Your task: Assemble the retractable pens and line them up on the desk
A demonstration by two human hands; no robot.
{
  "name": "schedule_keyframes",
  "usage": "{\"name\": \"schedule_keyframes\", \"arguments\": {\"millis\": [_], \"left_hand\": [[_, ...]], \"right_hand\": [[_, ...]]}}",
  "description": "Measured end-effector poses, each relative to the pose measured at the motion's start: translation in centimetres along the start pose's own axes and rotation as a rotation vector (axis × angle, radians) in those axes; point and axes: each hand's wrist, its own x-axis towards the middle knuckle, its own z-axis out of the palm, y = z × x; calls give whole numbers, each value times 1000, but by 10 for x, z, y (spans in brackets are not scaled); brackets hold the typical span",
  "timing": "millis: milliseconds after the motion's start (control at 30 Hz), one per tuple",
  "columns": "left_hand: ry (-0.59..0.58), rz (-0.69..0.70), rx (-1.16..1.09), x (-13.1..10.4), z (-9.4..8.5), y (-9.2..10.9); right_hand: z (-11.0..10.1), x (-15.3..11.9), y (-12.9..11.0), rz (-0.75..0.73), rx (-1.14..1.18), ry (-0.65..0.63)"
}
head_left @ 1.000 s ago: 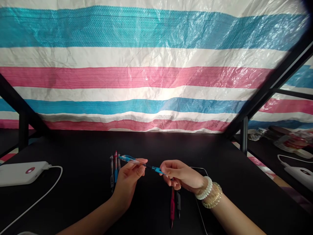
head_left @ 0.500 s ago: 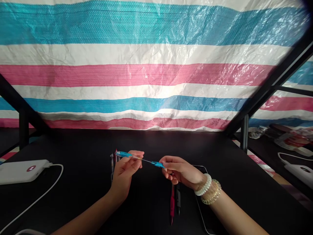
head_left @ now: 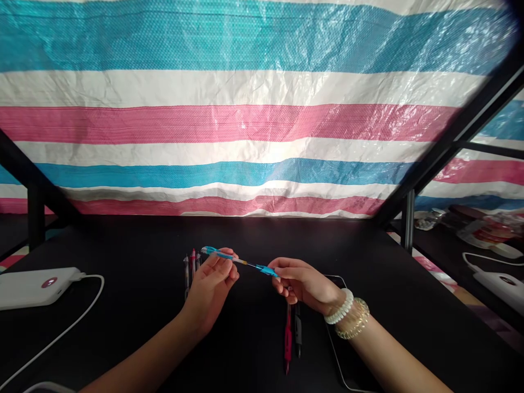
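My left hand (head_left: pixel 212 286) pinches the clear and blue barrel (head_left: pixel 216 252) of a pen between thumb and fingers. My right hand (head_left: pixel 309 281) grips the pen's bright blue front piece (head_left: pixel 266 269). A thin refill (head_left: pixel 250 265) bridges the gap between the two parts, which are held apart above the black table. Below my right hand lie a dark pink pen (head_left: pixel 288 341) and a grey pen (head_left: pixel 298 333), side by side. Several more pens (head_left: pixel 194 259) lie just left of my left hand, partly hidden by it.
A phone-like flat black object with a pale rim (head_left: pixel 336 349) lies under my right forearm. At the left is a white power bank (head_left: pixel 36 286) with a white cable (head_left: pixel 84 316). Black frame bars (head_left: pixel 442 169) slope up at both sides, before a striped plastic sheet (head_left: pixel 245 123).
The barrel in my left hand has slid or turned slightly, and more of the refill's amber part shows beyond my fingers. My right hand stays nearly in place, still holding the blue front piece.
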Motion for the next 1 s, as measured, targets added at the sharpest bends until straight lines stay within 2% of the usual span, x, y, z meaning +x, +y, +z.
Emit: {"name": "schedule_keyframes", "arguments": {"millis": [167,267,633,800,1000], "left_hand": [[38,-236,-304,2,1,2],[29,-302,-386,2,2,3],[73,-292,-346,-1,2,-1],[132,-260,-280,-1,4,-2],[113,-216,-191,-2,5,-2]], "right_hand": [[-2,1,2,-15,63,-12],[-2,1,2,-25,89,-16],[-1,0,1,-75,68,16],[0,1,0,-130,-28,98],[1,0,-1,-190,-130,161]]}}
